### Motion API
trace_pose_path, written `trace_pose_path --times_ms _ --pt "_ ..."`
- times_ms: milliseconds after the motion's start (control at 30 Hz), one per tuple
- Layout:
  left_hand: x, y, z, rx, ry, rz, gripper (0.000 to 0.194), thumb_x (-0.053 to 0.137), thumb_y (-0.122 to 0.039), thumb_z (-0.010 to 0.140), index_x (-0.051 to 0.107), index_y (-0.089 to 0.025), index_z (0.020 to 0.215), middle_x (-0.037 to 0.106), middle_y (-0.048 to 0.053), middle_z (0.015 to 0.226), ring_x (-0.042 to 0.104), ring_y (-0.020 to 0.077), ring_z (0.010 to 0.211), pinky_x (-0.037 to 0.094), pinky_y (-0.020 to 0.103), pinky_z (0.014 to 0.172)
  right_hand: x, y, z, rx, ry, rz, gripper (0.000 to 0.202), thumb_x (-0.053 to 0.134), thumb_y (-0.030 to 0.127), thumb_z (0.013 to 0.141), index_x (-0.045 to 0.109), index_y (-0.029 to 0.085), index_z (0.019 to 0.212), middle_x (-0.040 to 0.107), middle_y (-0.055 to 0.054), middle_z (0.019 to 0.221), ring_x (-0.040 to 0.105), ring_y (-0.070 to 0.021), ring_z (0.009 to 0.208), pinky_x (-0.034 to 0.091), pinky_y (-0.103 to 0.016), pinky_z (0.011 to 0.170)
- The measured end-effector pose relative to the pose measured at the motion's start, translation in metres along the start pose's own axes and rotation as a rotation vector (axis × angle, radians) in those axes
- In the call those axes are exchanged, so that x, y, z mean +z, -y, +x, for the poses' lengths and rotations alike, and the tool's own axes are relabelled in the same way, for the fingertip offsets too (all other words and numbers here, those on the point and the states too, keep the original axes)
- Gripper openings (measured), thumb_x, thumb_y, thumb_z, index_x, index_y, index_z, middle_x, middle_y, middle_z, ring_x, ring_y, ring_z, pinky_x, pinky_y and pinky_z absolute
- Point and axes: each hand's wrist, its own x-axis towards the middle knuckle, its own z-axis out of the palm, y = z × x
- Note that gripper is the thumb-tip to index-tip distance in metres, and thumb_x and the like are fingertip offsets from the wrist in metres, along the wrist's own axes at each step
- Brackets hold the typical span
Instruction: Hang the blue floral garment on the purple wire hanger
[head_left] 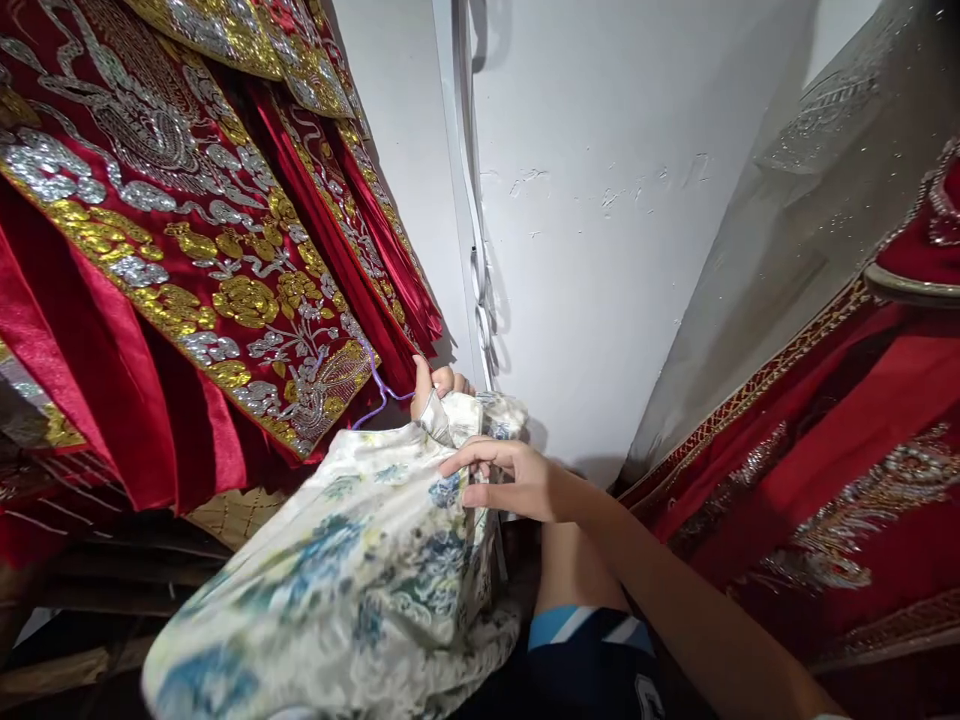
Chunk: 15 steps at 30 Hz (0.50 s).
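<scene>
A pale garment (352, 560) with a blue, green and yellow floral pattern hangs across the lower middle of the head view. A purple hanger (384, 388) shows its hook and part of its arm above the garment's top edge. At that top edge my left hand (442, 385) is closed on the garment, its lower part hidden behind the cloth. My right hand (510, 475) rests against the garment's right side, thumb and fingers apart, with the fingertips touching the fabric.
Red costumes (247, 300) with gold and silver sequins hang at the left. More red embroidered cloth (825, 480) and a clear plastic cover (757, 240) are at the right. Behind is a white wall (585, 220) with a vertical strip and cable. Wooden slats (67, 668) lie lower left.
</scene>
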Motion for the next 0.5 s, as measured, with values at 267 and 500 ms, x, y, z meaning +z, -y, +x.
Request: trace_pose_path --times_ms 267,500 --pt "0.018 -0.039 -0.028 -0.101 0.332 -0.462 0.058 -0.002 -0.065 0.098 0.018 -0.025 0.061 0.020 -0.001 0.051 0.030 0.0157 0.046 0.045 0.043 0.062 -0.025 -0.014 -0.049 -0.059 -0.852 -0.273 0.027 0.072 0.042 0.083 0.070 0.024 0.102 0.066 -0.010 0.118 0.057 -0.0283 0.110 0.049 -0.038 0.084" --pt "0.019 -0.044 -0.026 -0.176 0.613 -0.643 0.043 0.054 -0.061 0.091 0.060 -0.023 0.111 0.072 0.010 0.107 0.070 0.0291 0.099 0.054 0.048 0.090 -0.052 -0.022 -0.077 0.227 -0.916 0.358 0.039 0.070 0.058 0.079 0.066 0.020 0.071 0.061 -0.001 0.056 0.061 -0.0216 0.054 0.049 -0.032 0.049"
